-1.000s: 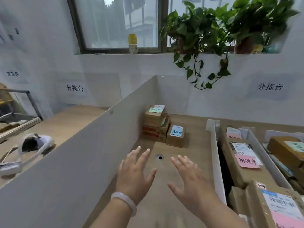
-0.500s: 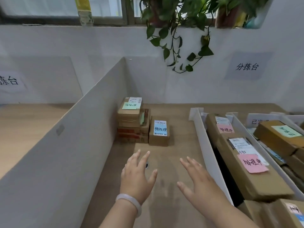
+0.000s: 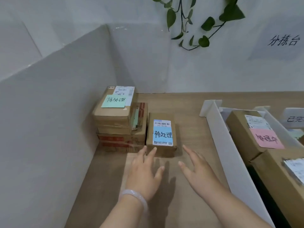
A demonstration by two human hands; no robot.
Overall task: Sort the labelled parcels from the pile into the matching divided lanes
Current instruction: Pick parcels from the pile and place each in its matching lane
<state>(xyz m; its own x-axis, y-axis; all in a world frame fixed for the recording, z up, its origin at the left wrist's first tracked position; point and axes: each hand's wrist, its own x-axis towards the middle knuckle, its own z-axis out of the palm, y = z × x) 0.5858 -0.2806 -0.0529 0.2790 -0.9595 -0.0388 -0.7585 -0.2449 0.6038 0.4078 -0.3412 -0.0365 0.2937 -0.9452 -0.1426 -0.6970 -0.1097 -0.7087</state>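
A small cardboard parcel with a blue handwritten label [image 3: 161, 134] lies on the wooden table, beside a stack of parcels [image 3: 120, 122] topped by a box with a green note [image 3: 113, 101]. My left hand [image 3: 144, 171], fingers spread, reaches the parcel's near left corner, fingertips at its front face. My right hand [image 3: 195, 171], fingers straight, hovers just right of the parcel and holds nothing. To the right, white dividers [image 3: 222, 142] form lanes, and the nearest lane holds a long box with a pink note [image 3: 266, 139].
A tall grey partition [image 3: 49, 112] walls the left side. The white back wall carries a paper sign [image 3: 283, 41], and plant vines [image 3: 202, 22] hang above. More boxes [image 3: 286, 175] fill the right lanes. A white card sign [image 3: 294, 118] stands at the far right.
The view has tilted down and closed in on the parcels. Both hands have moved forward from mid-table to the blue-labelled parcel, the left now at its front corner.
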